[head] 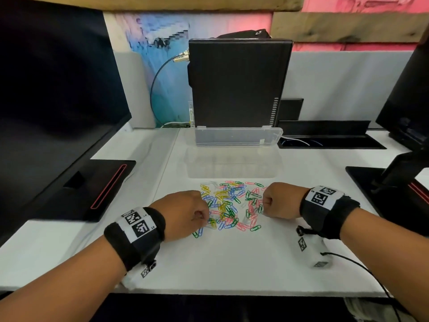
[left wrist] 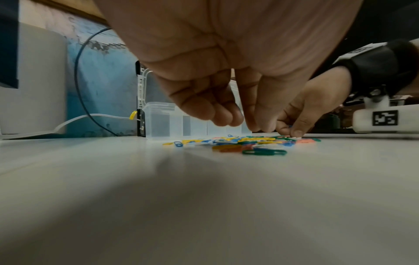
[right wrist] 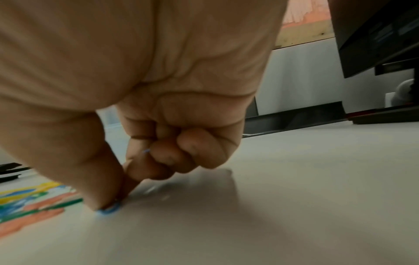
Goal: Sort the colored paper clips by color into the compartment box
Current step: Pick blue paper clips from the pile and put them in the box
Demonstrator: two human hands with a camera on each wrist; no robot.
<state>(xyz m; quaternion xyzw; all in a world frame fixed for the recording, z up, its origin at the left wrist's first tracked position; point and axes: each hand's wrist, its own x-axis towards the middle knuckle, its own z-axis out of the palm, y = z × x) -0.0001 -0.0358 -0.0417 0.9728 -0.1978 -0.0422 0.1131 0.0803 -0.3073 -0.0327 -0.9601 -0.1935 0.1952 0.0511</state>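
Since the white table (head: 232, 263) carries everything, start w/ that: a mixed pile of clips sits at its centre, the box just beyond on the far side, big dark monitors to left & right.

Compartment box (head: 232, 167), clear plastic, lid (head: 236, 135) tipped open at the far side. Its compartments look empty in the head view, no colour showing thru the walls in the left wrist view either. Judgement: sorting hasn't really begun, approx. nothing binned yet.

Paper clips (head: 228, 206) are all jumbled on the table near the box: yellow, blue, green, pink/red, some white or clear ones, overlapping, no colour groups formed. A few green strays lie at the near edge of the pile.

Left hand (head: 185, 214) is at the pile's left-near edge, fingers curled down, tips together over the clips; whether it actually pinches one I can't tell, tips hidden or blurred.

Right hand (head: 279, 201) is at the pile's right edge, outer fingers clenched, thumb & forefinger pressed down on a blue clip (right wrist: 108, 210) at the table surface. It looks like a pinch, though the clip isn't lifted.

Left to do: essentially the whole pile, every colour.
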